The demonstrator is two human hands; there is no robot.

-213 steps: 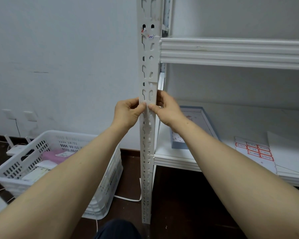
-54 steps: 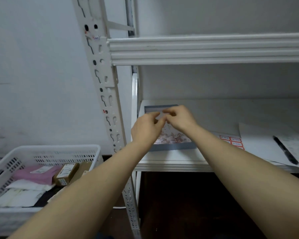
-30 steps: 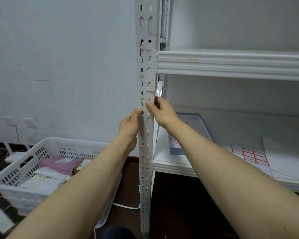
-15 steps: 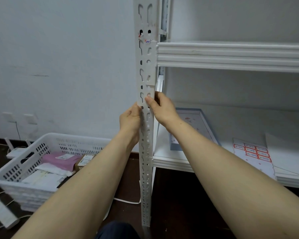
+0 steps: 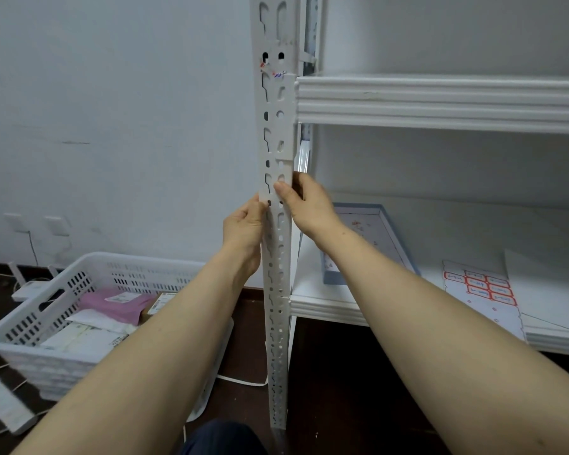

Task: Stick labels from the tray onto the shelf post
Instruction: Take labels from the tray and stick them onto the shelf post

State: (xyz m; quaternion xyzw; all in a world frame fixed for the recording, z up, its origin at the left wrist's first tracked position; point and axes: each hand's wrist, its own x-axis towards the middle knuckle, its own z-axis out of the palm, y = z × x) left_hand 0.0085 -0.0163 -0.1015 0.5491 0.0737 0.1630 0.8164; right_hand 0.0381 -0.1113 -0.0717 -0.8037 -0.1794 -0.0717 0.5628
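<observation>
Grip — left hand [image 5: 243,228], right hand [image 5: 310,209] pinching shelf post [image 5: 275,139]; label hidden.

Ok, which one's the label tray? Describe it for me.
Look at the lower shelf right of the shelf post. The tray sits at its left end: a shallow box with a blue-grey rim, unlike the flat red-bordered sheet further right.

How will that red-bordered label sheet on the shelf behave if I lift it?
Probably floppy: the label sheet looks paper-thin and lies flat. Likely very light, and it may slide easily on the smooth shelf.
</observation>
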